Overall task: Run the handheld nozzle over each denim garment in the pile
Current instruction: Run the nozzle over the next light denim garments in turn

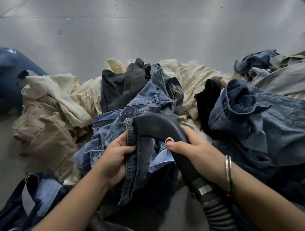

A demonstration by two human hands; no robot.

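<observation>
My right hand (197,151) grips the black handheld nozzle (158,126), thumb beside its red button (169,140). A ribbed grey hose (218,219) runs from the nozzle toward the lower right. The nozzle's head lies on a light blue denim garment (148,104) in the middle of the pile. My left hand (116,159) holds the stitched waistband edge of a darker denim piece (136,167) just under the nozzle. More denim lies to the right (271,121).
Cream and beige garments (57,99) lie to the left and behind, with a dark grey garment (121,89) and a black piece (207,100) among them. Navy clothes lie at far left (3,75) and bottom left (28,202). All rests on a grey metal surface (135,26).
</observation>
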